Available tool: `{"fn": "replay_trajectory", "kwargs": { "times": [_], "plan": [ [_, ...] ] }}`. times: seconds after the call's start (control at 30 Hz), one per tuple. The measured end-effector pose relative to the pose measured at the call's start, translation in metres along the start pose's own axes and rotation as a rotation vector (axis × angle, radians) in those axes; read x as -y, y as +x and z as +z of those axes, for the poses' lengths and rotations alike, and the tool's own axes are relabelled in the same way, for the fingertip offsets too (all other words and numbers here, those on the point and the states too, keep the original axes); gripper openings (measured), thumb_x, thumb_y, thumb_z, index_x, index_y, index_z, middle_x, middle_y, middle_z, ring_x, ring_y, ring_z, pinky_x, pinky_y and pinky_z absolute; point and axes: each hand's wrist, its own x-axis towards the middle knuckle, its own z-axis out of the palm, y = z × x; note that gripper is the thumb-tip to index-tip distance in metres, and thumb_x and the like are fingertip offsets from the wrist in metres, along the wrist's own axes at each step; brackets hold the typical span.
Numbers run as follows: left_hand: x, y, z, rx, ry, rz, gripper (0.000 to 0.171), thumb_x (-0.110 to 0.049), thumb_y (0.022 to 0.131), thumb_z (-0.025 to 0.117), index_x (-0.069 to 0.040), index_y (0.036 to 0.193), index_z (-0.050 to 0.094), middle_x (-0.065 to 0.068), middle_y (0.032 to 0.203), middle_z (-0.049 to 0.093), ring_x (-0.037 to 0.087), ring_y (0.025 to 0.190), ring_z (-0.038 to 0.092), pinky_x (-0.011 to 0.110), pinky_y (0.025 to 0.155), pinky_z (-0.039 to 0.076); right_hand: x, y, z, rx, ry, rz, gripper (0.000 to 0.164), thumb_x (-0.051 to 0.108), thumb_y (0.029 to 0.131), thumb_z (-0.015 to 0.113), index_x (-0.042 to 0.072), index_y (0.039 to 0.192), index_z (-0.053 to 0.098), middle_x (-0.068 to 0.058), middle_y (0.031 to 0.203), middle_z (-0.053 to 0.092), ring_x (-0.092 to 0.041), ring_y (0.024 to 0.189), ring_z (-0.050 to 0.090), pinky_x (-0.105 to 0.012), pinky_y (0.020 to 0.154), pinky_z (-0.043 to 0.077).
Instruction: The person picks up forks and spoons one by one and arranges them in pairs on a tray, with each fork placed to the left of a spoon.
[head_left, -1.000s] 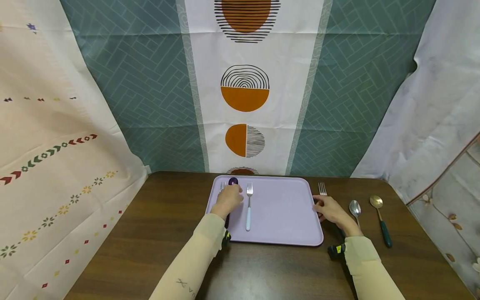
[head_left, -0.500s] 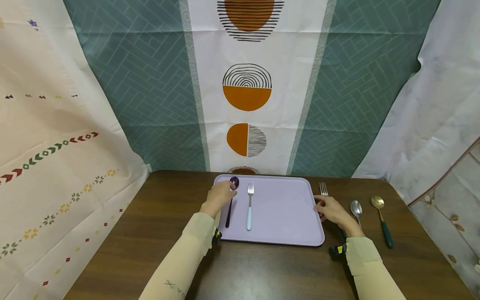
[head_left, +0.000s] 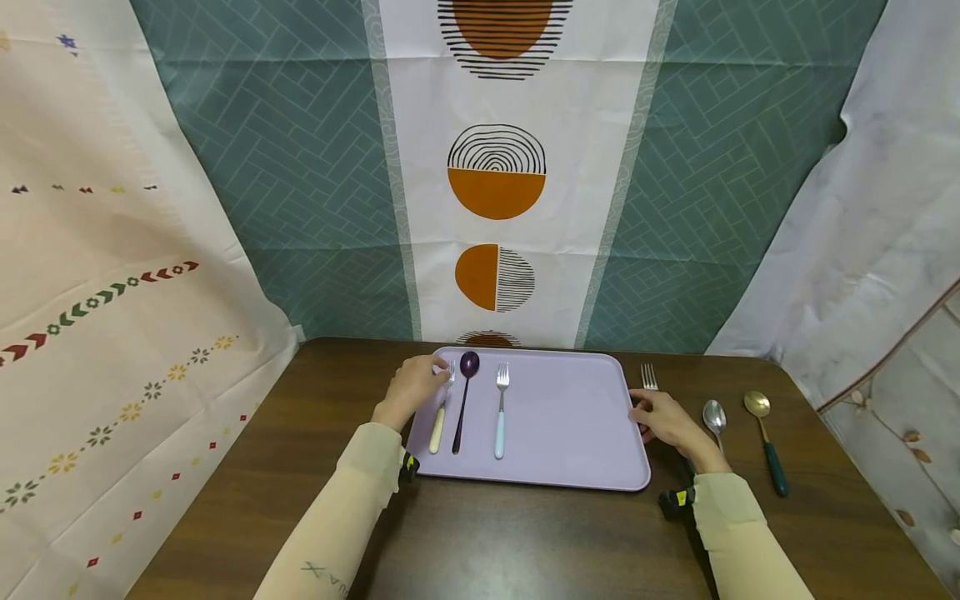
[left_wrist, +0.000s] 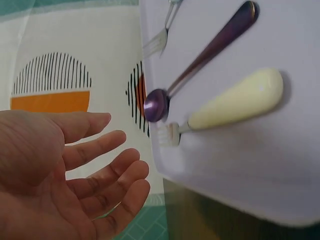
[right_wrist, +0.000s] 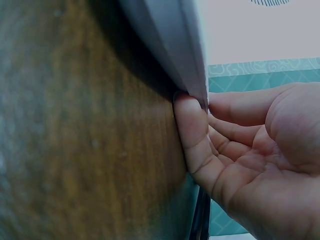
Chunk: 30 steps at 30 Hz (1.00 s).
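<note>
A pale lilac tray [head_left: 570, 425] lies on the table. On its left part are a cream-handled fork [head_left: 437, 429], a dark purple spoon [head_left: 469, 365] and a light-blue-handled fork [head_left: 500, 429], roughly side by side. My left hand [head_left: 408, 390] hovers by the tray's upper left edge, close to the cream-handled fork's tines. In the left wrist view that hand [left_wrist: 85, 175] has loosely spread fingers and holds nothing. My right hand [head_left: 667, 419] grips the tray's right edge; in the right wrist view, a curled finger [right_wrist: 192, 122] goes under the rim, with the thumb against its other side.
Right of the tray, on the brown wooden table [head_left: 510, 542], lie another fork [head_left: 648, 377], partly covered by my right hand, a silver spoon [head_left: 714, 413] and a gold spoon with a green handle [head_left: 757, 405]. Patterned cloths [head_left: 322, 208] hang behind and at both sides.
My left hand has moved left from over the purple spoon to the tray's left edge, uncovering the spoon and the cream-handled fork. The right hand stays on the tray's edge.
</note>
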Motion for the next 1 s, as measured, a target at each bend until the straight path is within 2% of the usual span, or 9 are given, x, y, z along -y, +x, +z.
{"fn": "replay_trajectory", "kwargs": {
  "times": [0.13, 0.3, 0.47, 0.63, 0.73, 0.87, 1.0],
  "plan": [
    [0.010, 0.002, -0.003, 0.005, 0.001, 0.004, 0.029, -0.021, 0.102, 0.064, -0.004, 0.124, 0.072, 0.018, 0.120, 0.072, 0.032, 0.095, 0.065, 0.051, 0.077, 0.055, -0.001, 0.000, 0.000, -0.002, 0.001, 0.003, 0.051, -0.006, 0.099, 0.053, -0.024, 0.144, 0.037, -0.018, 0.093, 0.056, -0.022, 0.073, 0.058, -0.035, 0.059, 0.061],
    [0.023, -0.001, -0.007, 0.015, -0.019, 0.014, 0.033, -0.021, 0.104, 0.062, -0.002, 0.130, 0.069, 0.022, 0.129, 0.068, 0.038, 0.111, 0.066, 0.055, 0.089, 0.055, -0.001, 0.001, 0.001, -0.006, -0.006, 0.002, 0.051, -0.006, 0.098, 0.053, -0.024, 0.144, 0.038, -0.018, 0.093, 0.057, -0.022, 0.074, 0.058, -0.035, 0.059, 0.061],
    [0.036, -0.003, -0.008, 0.036, -0.052, -0.006, 0.037, -0.022, 0.106, 0.059, 0.001, 0.135, 0.064, 0.025, 0.139, 0.062, 0.046, 0.127, 0.058, 0.060, 0.104, 0.048, -0.001, 0.001, 0.000, -0.006, -0.005, 0.000, 0.051, -0.006, 0.098, 0.054, -0.024, 0.144, 0.038, -0.019, 0.094, 0.057, -0.022, 0.074, 0.058, -0.036, 0.059, 0.061],
    [0.047, -0.003, -0.004, 0.056, -0.057, -0.017, 0.039, -0.023, 0.107, 0.057, 0.002, 0.136, 0.063, 0.026, 0.139, 0.061, 0.048, 0.131, 0.054, 0.062, 0.108, 0.044, -0.001, 0.002, 0.000, -0.007, -0.006, 0.004, 0.051, -0.006, 0.099, 0.054, -0.024, 0.144, 0.037, -0.019, 0.094, 0.057, -0.022, 0.074, 0.058, -0.036, 0.059, 0.061],
    [0.052, -0.003, -0.001, 0.087, -0.116, -0.054, 0.042, -0.024, 0.107, 0.056, 0.003, 0.139, 0.061, 0.026, 0.127, 0.067, 0.043, 0.115, 0.066, 0.054, 0.097, 0.055, -0.002, 0.001, 0.000, -0.006, -0.003, 0.008, 0.052, -0.005, 0.099, 0.054, -0.024, 0.144, 0.037, -0.019, 0.094, 0.056, -0.022, 0.074, 0.058, -0.036, 0.059, 0.061],
    [0.055, -0.003, 0.004, 0.153, -0.244, -0.124, 0.046, -0.023, 0.108, 0.055, 0.005, 0.145, 0.054, 0.027, 0.121, 0.067, 0.034, 0.095, 0.073, 0.039, 0.073, 0.064, -0.002, 0.001, -0.001, -0.009, 0.002, 0.009, 0.052, -0.005, 0.099, 0.054, -0.024, 0.144, 0.037, -0.018, 0.093, 0.056, -0.022, 0.074, 0.057, -0.036, 0.059, 0.061],
    [0.056, -0.003, 0.008, 0.187, -0.311, -0.160, 0.048, -0.023, 0.109, 0.054, 0.006, 0.147, 0.052, 0.029, 0.129, 0.063, 0.035, 0.102, 0.072, 0.037, 0.073, 0.064, -0.002, 0.001, 0.000, -0.009, 0.007, 0.008, 0.052, -0.005, 0.099, 0.054, -0.024, 0.144, 0.037, -0.018, 0.093, 0.057, -0.022, 0.074, 0.058, -0.035, 0.059, 0.061]
  ]
}}
